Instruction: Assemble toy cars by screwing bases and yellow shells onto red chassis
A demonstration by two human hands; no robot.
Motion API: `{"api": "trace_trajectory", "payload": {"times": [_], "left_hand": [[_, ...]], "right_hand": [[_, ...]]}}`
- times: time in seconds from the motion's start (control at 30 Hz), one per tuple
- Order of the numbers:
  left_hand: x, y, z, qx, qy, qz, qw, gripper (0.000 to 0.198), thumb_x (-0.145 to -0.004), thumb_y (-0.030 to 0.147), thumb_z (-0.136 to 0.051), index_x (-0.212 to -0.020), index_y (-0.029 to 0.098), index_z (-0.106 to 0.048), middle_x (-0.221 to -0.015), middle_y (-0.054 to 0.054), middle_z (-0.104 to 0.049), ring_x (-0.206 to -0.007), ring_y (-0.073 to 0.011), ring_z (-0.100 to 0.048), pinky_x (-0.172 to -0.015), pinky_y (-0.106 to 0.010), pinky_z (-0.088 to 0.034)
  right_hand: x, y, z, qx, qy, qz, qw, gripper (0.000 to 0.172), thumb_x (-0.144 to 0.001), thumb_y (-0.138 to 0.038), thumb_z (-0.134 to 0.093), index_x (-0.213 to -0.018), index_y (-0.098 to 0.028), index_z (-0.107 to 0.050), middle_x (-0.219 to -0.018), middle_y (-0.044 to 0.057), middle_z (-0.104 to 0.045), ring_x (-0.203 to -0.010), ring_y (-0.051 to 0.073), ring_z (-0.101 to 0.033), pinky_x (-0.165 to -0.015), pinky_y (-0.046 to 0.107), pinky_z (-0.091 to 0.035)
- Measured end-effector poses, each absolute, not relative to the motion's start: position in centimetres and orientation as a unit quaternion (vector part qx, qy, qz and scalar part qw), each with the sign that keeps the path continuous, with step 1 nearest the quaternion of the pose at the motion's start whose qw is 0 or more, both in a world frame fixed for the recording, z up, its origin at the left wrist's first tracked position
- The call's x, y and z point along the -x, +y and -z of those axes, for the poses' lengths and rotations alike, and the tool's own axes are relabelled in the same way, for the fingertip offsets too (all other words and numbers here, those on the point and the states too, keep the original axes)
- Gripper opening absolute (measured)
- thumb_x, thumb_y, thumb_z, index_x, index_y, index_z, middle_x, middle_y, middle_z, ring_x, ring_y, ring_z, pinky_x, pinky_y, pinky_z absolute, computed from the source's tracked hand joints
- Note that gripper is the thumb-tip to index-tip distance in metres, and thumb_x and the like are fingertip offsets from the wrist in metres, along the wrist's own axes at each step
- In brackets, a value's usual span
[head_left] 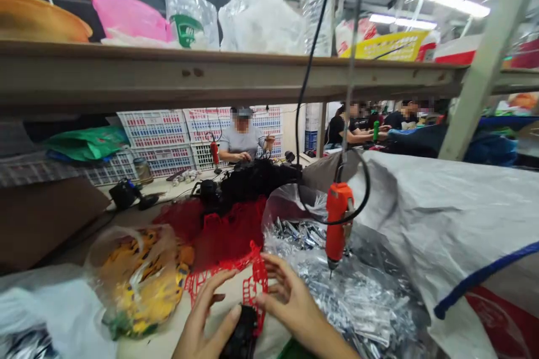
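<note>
A red plastic lattice frame (255,286) stands on edge between my two hands. My right hand (297,303) grips its right side, thumb in front and fingers behind. My left hand (210,314) is open to the left, fingers stretched and apart from the thumb. Beside that thumb lies a black moulded part (243,334), close to the red frame's lower end; whether the two are joined I cannot tell. Behind is a pile of red lattice parts (236,230). An orange-red electric screwdriver (338,213) hangs bit down, to the right and beyond my right hand.
Clear bags hold yellow-and-black parts (147,286) at left and silvery packets (362,303) at right. Black parts (261,179) are heaped farther back. A shelf (236,78) crosses above the bench, and a black cable (300,106) hangs from it. Co-workers (244,137) sit beyond.
</note>
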State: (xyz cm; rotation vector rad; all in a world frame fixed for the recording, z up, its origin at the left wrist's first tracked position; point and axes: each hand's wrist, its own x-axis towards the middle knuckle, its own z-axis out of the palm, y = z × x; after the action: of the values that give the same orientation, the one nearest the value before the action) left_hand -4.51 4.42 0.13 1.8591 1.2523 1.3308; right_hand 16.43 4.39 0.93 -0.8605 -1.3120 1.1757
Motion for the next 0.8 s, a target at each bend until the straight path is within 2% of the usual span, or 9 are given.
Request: {"api": "trace_trajectory", "payload": {"times": [0.07, 0.13, 0.2, 0.3, 0.43, 0.53, 0.63, 0.7, 0.8], "left_hand": [[5.1, 4.1, -0.3, -0.719, 0.485, -0.417, 0.271, 0.067, -0.084, 0.06, -0.068, -0.141, 0.025, -0.063, -0.147, -0.015, -0.063, -0.134, -0.0359, -0.06, -0.107, -0.05, -0.052], [5.4, 3.5, -1.1, -0.756, 0.51, -0.311, 0.268, 0.098, -0.064, 0.053, -0.083, -0.15, 0.016, -0.053, -0.147, -0.023, -0.06, -0.136, -0.0428, -0.056, -0.112, -0.057, -0.046], [5.4, 3.0, -2.0, -0.77, 0.531, -0.212, 0.283, 0.099, -0.068, 0.048, -0.08, -0.154, 0.012, -0.047, -0.147, -0.026, -0.06, -0.131, -0.0423, -0.06, -0.112, -0.059, -0.044], [5.2, 2.8, -2.8, -0.756, 0.552, -0.179, 0.302, 0.096, -0.075, 0.051, -0.071, -0.157, 0.012, -0.042, -0.15, -0.026, -0.058, -0.129, -0.041, -0.063, -0.108, -0.054, -0.047], [5.0, 3.4, -2.7, -0.719, 0.608, -0.188, 0.28, 0.087, -0.075, 0.05, -0.063, -0.15, 0.009, -0.046, -0.13, -0.025, -0.071, -0.112, -0.0403, -0.072, -0.097, -0.052, -0.052], [4.7, 3.9, -2.6, -0.674, 0.632, -0.25, 0.288, 0.08, -0.074, 0.054, -0.061, -0.14, 0.011, -0.054, -0.115, -0.021, -0.075, -0.104, -0.0391, -0.073, -0.093, -0.053, -0.054], [3.9, 4.0, -2.8, -0.603, 0.605, -0.391, 0.343, 0.081, -0.071, 0.061, -0.066, -0.136, 0.014, -0.052, -0.125, -0.022, -0.069, -0.114, -0.036, -0.07, -0.099, -0.052, -0.054], [3.3, 3.9, -2.9, -0.544, 0.573, -0.469, 0.394, 0.088, -0.067, 0.058, -0.076, -0.139, 0.017, -0.046, -0.134, -0.022, -0.065, -0.12, -0.0325, -0.068, -0.102, -0.048, -0.054], [2.5, 3.4, -2.9, -0.477, 0.534, -0.511, 0.475, 0.096, -0.059, 0.049, -0.088, -0.14, 0.022, -0.044, -0.14, -0.018, -0.064, -0.125, -0.0297, -0.067, -0.107, -0.045, -0.053]], "right_hand": [[-17.1, 4.4, -1.6, 0.377, -0.558, -0.477, 0.565, 0.066, -0.079, -0.051, -0.084, -0.134, -0.026, -0.06, -0.132, 0.014, -0.067, -0.122, 0.028, -0.066, -0.093, 0.04, -0.058], [-17.5, 4.4, -2.2, 0.384, -0.561, -0.431, 0.593, 0.056, -0.082, -0.049, -0.081, -0.13, -0.026, -0.063, -0.127, 0.012, -0.07, -0.115, 0.026, -0.068, -0.085, 0.037, -0.061], [-18.0, 4.5, -2.7, 0.386, -0.56, -0.376, 0.629, 0.049, -0.084, -0.047, -0.078, -0.126, -0.025, -0.064, -0.121, 0.011, -0.072, -0.109, 0.025, -0.069, -0.084, 0.037, -0.061], [-18.9, 4.9, -3.0, 0.404, -0.534, -0.368, 0.646, 0.044, -0.086, -0.046, -0.075, -0.124, -0.025, -0.064, -0.12, 0.009, -0.073, -0.111, 0.023, -0.068, -0.094, 0.039, -0.059], [-19.6, 5.1, -3.3, 0.415, -0.514, -0.356, 0.661, 0.042, -0.088, -0.046, -0.071, -0.124, -0.025, -0.063, -0.12, 0.008, -0.073, -0.111, 0.024, -0.067, -0.103, 0.043, -0.055], [-19.3, 4.9, -3.4, 0.411, -0.514, -0.352, 0.665, 0.041, -0.089, -0.046, -0.07, -0.123, -0.025, -0.063, -0.118, 0.007, -0.073, -0.109, 0.024, -0.068, -0.1, 0.042, -0.056], [-18.5, 4.2, -3.4, 0.405, -0.522, -0.36, 0.659, 0.038, -0.088, -0.044, -0.071, -0.12, -0.025, -0.064, -0.113, 0.007, -0.073, -0.105, 0.023, -0.068, -0.095, 0.04, -0.058], [-17.7, 3.6, -3.4, 0.399, -0.536, -0.372, 0.644, 0.038, -0.089, -0.043, -0.071, -0.121, -0.025, -0.064, -0.114, 0.007, -0.073, -0.106, 0.023, -0.068, -0.092, 0.038, -0.058], [-16.7, 2.6, -3.2, 0.388, -0.568, -0.393, 0.61, 0.04, -0.092, -0.042, -0.069, -0.127, -0.025, -0.061, -0.122, 0.008, -0.072, -0.108, 0.022, -0.069, -0.086, 0.034, -0.059]]}}
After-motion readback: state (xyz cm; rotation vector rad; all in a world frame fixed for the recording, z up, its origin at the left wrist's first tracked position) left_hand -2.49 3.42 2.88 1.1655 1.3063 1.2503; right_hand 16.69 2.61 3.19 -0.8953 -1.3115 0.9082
